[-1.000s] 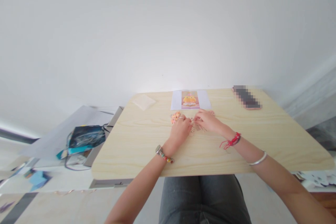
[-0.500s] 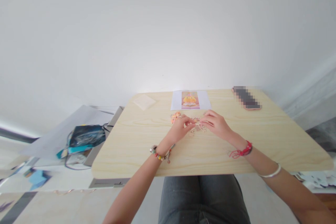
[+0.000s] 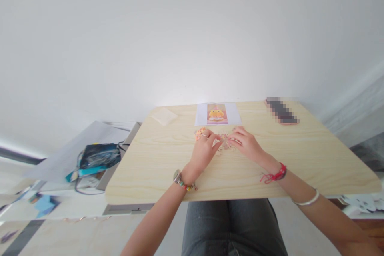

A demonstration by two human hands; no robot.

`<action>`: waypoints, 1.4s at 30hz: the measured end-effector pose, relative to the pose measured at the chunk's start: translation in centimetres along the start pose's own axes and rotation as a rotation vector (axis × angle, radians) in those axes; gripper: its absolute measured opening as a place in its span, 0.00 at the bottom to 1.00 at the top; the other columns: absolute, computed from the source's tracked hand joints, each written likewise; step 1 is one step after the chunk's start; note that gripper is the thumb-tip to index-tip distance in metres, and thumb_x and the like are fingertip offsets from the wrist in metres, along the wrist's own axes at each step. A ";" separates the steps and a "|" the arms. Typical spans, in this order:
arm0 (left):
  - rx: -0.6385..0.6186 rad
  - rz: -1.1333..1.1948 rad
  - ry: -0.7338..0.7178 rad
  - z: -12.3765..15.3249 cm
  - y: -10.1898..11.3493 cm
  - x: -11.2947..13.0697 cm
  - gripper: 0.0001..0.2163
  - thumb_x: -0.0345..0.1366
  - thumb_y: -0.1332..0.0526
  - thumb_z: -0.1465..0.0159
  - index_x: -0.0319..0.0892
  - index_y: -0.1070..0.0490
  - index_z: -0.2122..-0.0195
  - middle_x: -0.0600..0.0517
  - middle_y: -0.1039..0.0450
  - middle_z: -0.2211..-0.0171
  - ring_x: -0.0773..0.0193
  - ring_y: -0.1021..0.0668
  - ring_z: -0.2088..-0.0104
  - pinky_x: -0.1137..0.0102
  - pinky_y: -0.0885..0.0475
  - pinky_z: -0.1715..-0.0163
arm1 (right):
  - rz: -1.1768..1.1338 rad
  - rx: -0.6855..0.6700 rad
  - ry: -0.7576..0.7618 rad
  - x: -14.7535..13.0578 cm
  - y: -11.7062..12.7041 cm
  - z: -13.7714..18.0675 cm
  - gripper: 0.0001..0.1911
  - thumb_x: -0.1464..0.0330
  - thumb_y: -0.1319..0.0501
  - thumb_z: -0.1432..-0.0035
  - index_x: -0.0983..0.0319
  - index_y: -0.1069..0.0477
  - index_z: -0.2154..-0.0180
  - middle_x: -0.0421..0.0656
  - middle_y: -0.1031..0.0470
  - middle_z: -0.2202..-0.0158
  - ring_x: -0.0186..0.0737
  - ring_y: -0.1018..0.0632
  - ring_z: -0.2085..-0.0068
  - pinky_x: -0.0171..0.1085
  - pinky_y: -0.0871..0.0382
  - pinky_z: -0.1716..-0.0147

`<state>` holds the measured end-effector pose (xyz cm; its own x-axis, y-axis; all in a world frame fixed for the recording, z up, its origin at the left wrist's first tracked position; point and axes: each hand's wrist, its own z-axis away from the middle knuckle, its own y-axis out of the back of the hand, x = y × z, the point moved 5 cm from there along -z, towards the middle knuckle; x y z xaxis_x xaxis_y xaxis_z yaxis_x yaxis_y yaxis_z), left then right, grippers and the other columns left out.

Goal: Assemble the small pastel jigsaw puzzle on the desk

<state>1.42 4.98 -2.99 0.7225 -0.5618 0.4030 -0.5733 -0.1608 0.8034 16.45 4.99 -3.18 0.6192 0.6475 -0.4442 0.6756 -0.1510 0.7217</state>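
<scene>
- The left hand (image 3: 204, 150) and the right hand (image 3: 246, 144) meet fingertip to fingertip, fingers curled in over a scatter of small pale pink and beige flat pieces (image 3: 225, 146). The pieces are too small to show whether either hand pinches one or only presses on it.
- Those loose pieces lie on the table between and under the fingertips, in the middle of the far half.
- Just beyond the left hand's knuckles sits a small joined orange cluster of pieces (image 3: 199, 132); judging by it, only a little is put together and most pieces lie apart.
- Past the hands lies a white paper sheet with a printed yellow cartoon figure (image 3: 217, 113), near the far edge.
- The light wooden table (image 3: 300, 160) has broad bare room on both sides; a pink-edged phone (image 3: 282, 111) and a pale translucent square (image 3: 164, 116) sit at the far corners, well apart from the hands.
</scene>
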 end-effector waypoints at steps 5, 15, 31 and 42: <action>-0.018 -0.031 -0.014 0.1 -0.3 0.1 0.06 0.36 0.45 0.40 0.42 0.33 0.64 0.50 0.37 0.67 0.63 0.30 0.63 0.68 0.32 0.61 | 0.065 -0.037 0.004 -0.2 0.0 0.3 0.09 0.68 0.48 0.42 0.60 0.30 0.67 0.43 0.33 0.69 0.38 0.30 0.65 0.37 0.34 0.63; -0.240 -0.144 -0.080 -5.4 -4.2 2.7 0.08 0.35 0.47 0.39 0.40 0.34 0.62 0.47 0.37 0.61 0.63 0.29 0.63 0.69 0.32 0.64 | 0.179 0.024 -0.116 4.8 2.9 1.4 0.10 0.67 0.47 0.43 0.60 0.28 0.67 0.43 0.32 0.69 0.37 0.29 0.68 0.35 0.35 0.67; -0.280 -0.253 0.006 -6.5 -4.9 1.0 0.09 0.30 0.48 0.40 0.37 0.34 0.59 0.43 0.37 0.57 0.59 0.29 0.60 0.67 0.32 0.64 | 0.193 -0.124 -0.230 9.3 1.9 -0.3 0.10 0.68 0.46 0.44 0.63 0.27 0.69 0.42 0.33 0.71 0.35 0.30 0.69 0.34 0.38 0.68; -0.281 -0.216 0.141 -1.4 -0.6 -1.6 0.09 0.32 0.46 0.41 0.39 0.32 0.60 0.46 0.36 0.59 0.61 0.28 0.61 0.67 0.32 0.60 | 0.209 -0.109 -0.230 7.2 2.9 0.1 0.10 0.68 0.47 0.44 0.62 0.27 0.68 0.43 0.33 0.70 0.35 0.30 0.69 0.34 0.39 0.69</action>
<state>1.10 7.09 -3.52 0.8724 -0.4186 0.2525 -0.2884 -0.0237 0.9572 22.93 9.17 -4.35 0.8223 0.4235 -0.3802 0.4858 -0.1741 0.8566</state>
